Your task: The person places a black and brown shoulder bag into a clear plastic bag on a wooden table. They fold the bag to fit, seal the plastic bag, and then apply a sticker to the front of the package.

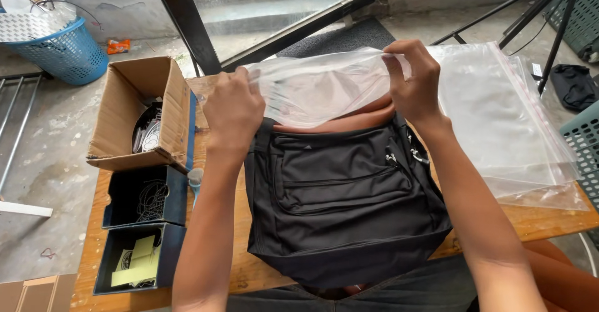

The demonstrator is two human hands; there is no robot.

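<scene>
A black fabric bag (343, 206) with zip pockets lies on the wooden table (536, 221) in front of me. Above its far end I hold a clear plastic zip bag (318, 87) stretched between both hands. My left hand (234, 109) grips its left edge, and my right hand (415, 81) pinches its right edge. The plastic bag's lower edge rests over the top of the black bag, where a brown inner part shows.
A stack of clear zip bags (505, 118) lies on the table's right side. At the left stand an open cardboard box (140, 109) and two dark blue trays (143, 224) with cords and papers. A blue basket (62, 47) and tripod legs (549, 31) stand on the floor.
</scene>
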